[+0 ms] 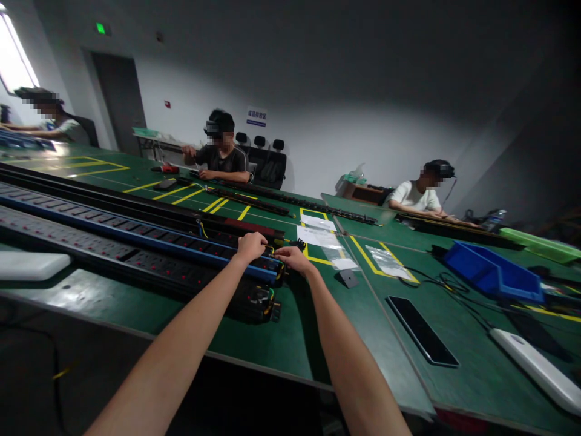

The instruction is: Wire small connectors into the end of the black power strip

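Observation:
Both hands are at the right end of a long blue-edged power strip (181,237) lying on the green table. My left hand (251,247) is closed over the strip's top edge near the end; what its fingers grip is hidden. Just beyond that end, my right hand (294,258) has its fingers pinched together by some yellow wires (269,250), but what they hold is too small to make out. Nearer to me lies a grey-black power strip (163,266) with rows of sockets and red dots, its end showing yellow wiring and a loose black end piece (275,312).
A phone (422,330), white device (535,369), cables and a blue bin (492,269) are on the right. Papers (318,233) and a small dark plate (347,278) lie beyond my right hand. Three co-workers sit around the tables; a white block (31,265) is at left.

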Demonstrator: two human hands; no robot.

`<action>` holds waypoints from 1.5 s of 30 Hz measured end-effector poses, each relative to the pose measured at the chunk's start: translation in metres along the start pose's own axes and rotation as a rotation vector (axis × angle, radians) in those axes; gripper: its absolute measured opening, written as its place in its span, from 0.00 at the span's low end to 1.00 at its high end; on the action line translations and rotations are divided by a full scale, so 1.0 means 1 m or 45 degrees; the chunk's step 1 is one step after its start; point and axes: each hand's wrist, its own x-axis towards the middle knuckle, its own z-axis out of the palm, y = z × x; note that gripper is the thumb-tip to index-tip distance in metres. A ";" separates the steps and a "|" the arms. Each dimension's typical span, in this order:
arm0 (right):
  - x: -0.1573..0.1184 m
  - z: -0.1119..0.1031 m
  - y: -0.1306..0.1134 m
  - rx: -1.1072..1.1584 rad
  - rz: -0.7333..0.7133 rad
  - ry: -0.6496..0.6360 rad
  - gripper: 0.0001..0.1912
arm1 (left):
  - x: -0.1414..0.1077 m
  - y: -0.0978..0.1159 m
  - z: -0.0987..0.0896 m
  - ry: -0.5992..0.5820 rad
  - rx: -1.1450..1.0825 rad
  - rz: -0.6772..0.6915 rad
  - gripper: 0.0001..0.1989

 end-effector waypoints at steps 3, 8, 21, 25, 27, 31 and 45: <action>0.000 0.001 0.003 0.062 0.054 -0.042 0.18 | -0.001 0.001 0.000 0.001 0.008 0.000 0.15; 0.001 0.001 0.006 0.026 0.033 0.024 0.14 | -0.003 0.002 -0.001 0.010 0.013 0.004 0.16; 0.000 0.002 0.003 0.087 0.043 0.024 0.19 | -0.003 0.001 0.002 0.025 0.031 0.007 0.16; -0.001 0.002 0.003 0.074 0.022 0.016 0.18 | -0.002 0.000 0.003 0.007 0.028 0.007 0.15; -0.002 0.002 0.003 0.068 0.013 0.014 0.18 | -0.002 0.000 0.003 -0.003 0.027 0.005 0.15; -0.003 0.002 0.000 0.074 0.036 0.014 0.17 | -0.002 0.001 0.001 -0.009 0.032 0.000 0.16; 0.000 0.004 -0.008 -0.015 0.044 0.341 0.17 | -0.001 0.001 -0.001 -0.026 0.026 -0.003 0.15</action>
